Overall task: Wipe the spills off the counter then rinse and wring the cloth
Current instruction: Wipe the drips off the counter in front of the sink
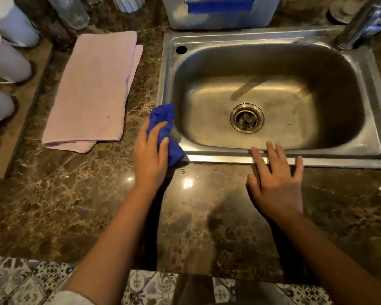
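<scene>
A crumpled blue cloth (165, 128) lies at the front left corner of the steel sink (273, 157), partly on the rim and partly on the brown marble counter (86, 205). My left hand (151, 155) presses down on the cloth, fingers curled over it. To the right, my right hand (275, 183) rests flat on the counter, fingers spread, with the fingertips reaching onto the sink's front rim; it holds nothing. The sink basin is bare, with a round drain (246, 118) in the middle.
A folded pink towel (92, 93) lies on the counter left of the sink. White cylinders (7, 60) stand along the far left. A plastic container (220, 12) sits behind the sink, a chrome faucet (361, 23) at the back right. Patterned floor tiles (31, 280) show below the counter edge.
</scene>
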`<state>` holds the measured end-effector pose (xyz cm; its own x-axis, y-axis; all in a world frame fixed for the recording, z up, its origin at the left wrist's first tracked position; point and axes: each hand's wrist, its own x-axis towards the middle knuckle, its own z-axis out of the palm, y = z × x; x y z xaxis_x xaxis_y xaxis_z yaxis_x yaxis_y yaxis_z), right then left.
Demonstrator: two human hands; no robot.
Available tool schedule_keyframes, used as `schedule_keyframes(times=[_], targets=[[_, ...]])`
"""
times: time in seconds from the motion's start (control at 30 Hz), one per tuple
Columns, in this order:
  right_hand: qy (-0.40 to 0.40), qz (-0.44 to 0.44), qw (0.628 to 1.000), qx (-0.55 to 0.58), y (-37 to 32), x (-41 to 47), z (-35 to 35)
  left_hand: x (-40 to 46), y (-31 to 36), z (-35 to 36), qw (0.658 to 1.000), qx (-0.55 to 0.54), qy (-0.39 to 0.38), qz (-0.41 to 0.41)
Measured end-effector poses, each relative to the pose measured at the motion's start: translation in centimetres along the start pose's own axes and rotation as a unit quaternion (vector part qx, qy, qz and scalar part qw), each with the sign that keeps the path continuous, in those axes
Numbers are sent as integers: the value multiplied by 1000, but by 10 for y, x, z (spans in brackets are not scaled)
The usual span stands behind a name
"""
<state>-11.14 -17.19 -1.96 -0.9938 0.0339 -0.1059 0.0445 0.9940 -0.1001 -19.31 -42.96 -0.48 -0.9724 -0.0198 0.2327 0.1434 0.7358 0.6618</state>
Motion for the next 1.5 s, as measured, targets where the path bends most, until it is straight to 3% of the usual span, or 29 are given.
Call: schedule_keyframes(times=[0.1, 0.23, 0.4, 0.67, 1.0, 1.23, 1.5], targets=[[-12, 11, 1000, 2, 0, 2, -2, 60, -22, -1, 995, 63, -70, 36], [-27, 18, 999, 9, -1, 3, -3, 107, -39, 17, 953, 197, -197, 122], [-28, 18, 999, 13, 0, 2, -2, 111, -39, 20, 936, 200, -242, 160], [-23, 19, 999, 25, -2, 2, -3, 49, -38, 1, 946, 118, -254, 163], [-10, 22, 1000, 9, -4, 2, -4, -25, -14, 1, 961, 175, -173, 123], [25, 4, 1000, 7, -2, 0, -2, 9, -30, -15, 910, 223, -264, 227], [49, 2, 999, -5, -1, 0, 1, 5, -14, 9, 941, 243, -203, 114]])
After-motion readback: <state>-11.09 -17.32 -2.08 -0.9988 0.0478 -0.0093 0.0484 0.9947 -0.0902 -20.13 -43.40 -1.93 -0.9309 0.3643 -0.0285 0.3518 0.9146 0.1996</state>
